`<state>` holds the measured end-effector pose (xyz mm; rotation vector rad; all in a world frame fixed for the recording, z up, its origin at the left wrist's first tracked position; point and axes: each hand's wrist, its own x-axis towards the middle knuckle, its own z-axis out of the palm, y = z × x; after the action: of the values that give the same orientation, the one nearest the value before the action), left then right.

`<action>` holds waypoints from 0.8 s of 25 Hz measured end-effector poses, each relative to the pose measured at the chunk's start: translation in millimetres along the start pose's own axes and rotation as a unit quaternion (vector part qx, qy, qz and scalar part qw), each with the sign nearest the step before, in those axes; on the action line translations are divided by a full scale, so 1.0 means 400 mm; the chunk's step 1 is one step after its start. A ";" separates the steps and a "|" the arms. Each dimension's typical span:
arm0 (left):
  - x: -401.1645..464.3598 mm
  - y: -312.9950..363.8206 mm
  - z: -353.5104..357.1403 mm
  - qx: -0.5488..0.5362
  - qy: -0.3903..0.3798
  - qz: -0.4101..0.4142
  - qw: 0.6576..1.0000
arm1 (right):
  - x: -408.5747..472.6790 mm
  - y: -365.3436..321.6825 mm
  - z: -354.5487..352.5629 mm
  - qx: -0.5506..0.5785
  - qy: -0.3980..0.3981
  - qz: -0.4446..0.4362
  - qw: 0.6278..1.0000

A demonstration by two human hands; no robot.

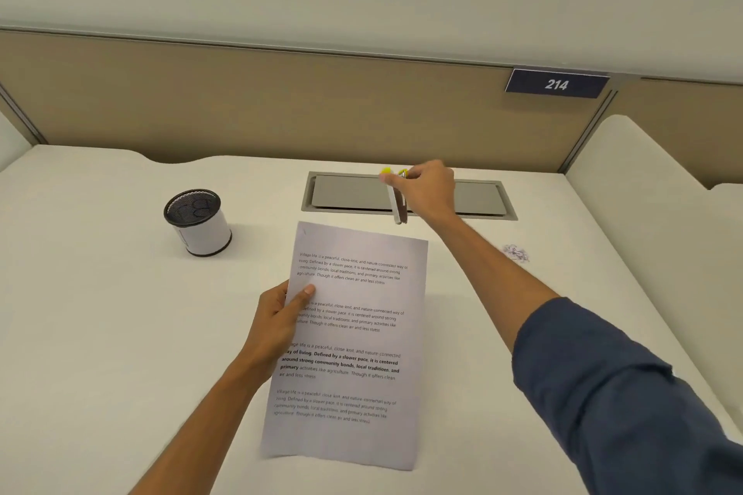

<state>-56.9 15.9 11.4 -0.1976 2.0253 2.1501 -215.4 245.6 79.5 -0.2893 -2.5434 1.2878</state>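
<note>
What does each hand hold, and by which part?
The left hand grips the paper by its left edge; the right hand pinches what look like pens near their yellow tops.

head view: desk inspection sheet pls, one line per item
surface: white desk with a grey hatch set in its far side
job's things: printed sheet held by its left edge; yellow-tipped items, slim, kind unclear, hanging from the right hand
clutter: mesh pen cup left of the sheet; small heap of paper clips on the right
grippers: left hand grips the sheet, thumb on top; right hand pinches the yellow-tipped items over the hatch
cables: nothing seen
surroundings: beige partition behind the desk, with a dark plate reading 214
</note>
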 end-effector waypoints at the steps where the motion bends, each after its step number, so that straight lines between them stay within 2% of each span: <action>1: 0.006 -0.012 -0.001 0.002 0.005 -0.006 1.000 | 0.009 0.021 0.028 -0.021 -0.018 0.015 0.999; 6: 0.024 -0.056 0.004 0.016 0.005 -0.033 0.999 | 0.040 0.091 0.139 -0.108 -0.093 0.081 0.986; 9: 0.035 -0.071 0.007 0.019 0.007 -0.045 0.999 | 0.039 0.119 0.194 -0.144 -0.113 0.103 0.978; 20: 0.052 -0.081 0.032 0.017 0.002 -0.067 0.998 | 0.024 0.142 0.237 -0.214 -0.121 0.077 0.966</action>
<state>-69.9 31.4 -23.9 -0.3240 1.9895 2.0353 -252.9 210.0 -18.6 -0.4485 -3.0525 0.8469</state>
